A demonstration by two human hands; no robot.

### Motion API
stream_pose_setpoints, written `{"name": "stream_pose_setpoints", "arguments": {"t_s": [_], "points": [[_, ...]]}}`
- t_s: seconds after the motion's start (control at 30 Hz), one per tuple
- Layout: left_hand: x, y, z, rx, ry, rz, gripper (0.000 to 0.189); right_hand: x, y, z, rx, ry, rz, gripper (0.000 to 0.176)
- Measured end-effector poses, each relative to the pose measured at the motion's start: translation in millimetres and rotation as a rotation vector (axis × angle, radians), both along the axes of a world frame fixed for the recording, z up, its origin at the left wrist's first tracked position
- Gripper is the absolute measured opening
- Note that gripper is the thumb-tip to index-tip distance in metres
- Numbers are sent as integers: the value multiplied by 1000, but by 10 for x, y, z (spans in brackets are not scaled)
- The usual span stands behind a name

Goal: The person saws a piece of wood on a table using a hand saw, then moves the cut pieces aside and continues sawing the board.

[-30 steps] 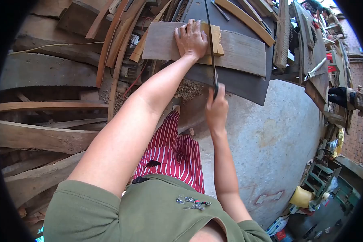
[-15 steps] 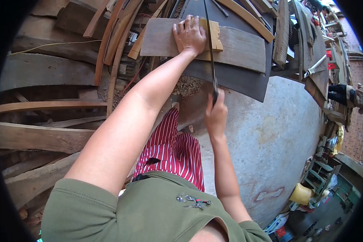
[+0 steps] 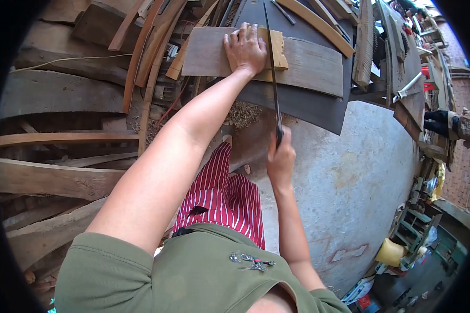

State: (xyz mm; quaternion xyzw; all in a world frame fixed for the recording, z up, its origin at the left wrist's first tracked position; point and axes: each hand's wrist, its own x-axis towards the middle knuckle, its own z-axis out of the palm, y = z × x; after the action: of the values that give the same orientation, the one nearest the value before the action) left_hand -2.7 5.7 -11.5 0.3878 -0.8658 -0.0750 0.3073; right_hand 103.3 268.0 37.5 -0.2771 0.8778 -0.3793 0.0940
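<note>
My right hand is wrapped round the dark handle of a handsaw. The long thin blade points away from me and crosses a yellowish wood block, which has a notched right edge. Pressing down from the left, my left hand lies with fingers outstretched over the block's left side, close beside the blade. Beneath the block is a weathered grey-brown plank, lying crosswise on a dark tabletop. My left palm hides part of the block and plank.
Curved wood strips and rough planks are stacked at the left. Wood shavings lie below the tabletop. A toothed wheel stands at the right. Another person is at the far right, and a yellow container sits lower right.
My right hand has drawn the saw slightly back toward my body, so its tip now shows near the top of the view. My left hand keeps its place on the block.
</note>
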Motion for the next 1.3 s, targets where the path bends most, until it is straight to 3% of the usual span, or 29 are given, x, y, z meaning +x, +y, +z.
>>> {"name": "stream_pose_setpoints", "arguments": {"t_s": [0.17, 0.33, 0.43, 0.6, 0.67, 0.87, 0.97, 1.13, 1.23, 1.3], "points": [[-16, 3, 3, -2, -7, -20, 48, -335, -525, -10, -68, 26, -24, 18], [22, -7, 30, -25, -17, -1, 48, 360, 313, 57, -92, -19, -29, 22], [29, 8, 37, 13, -17, -9, 48, 375, 325, 156, -67, -40, -43, 21], [8, -21, -4, 20, 2, -21, 48, -359, -545, -44, -31, 49, -25, 18], [7, -28, 10, 31, -8, -26, 48, -356, -572, -45, -58, 42, -34, 18], [20, -10, 27, -16, -30, 8, 48, 357, 387, 57, -126, -67, -29, 20], [37, 11, 59, -7, -47, 12, 48, 347, 401, 109, -69, -80, -33, 21], [31, -32, 4, -21, -26, -18, 48, -384, -524, 48, -38, 30, -7, 18], [-18, 0, 21, 22, -16, -18, 48, -460, -652, 2, -42, 35, -38, 16], [1, -9, 41, 52, -24, -12, 48, -246, -338, 32, -104, -2, -9, 17]]}}
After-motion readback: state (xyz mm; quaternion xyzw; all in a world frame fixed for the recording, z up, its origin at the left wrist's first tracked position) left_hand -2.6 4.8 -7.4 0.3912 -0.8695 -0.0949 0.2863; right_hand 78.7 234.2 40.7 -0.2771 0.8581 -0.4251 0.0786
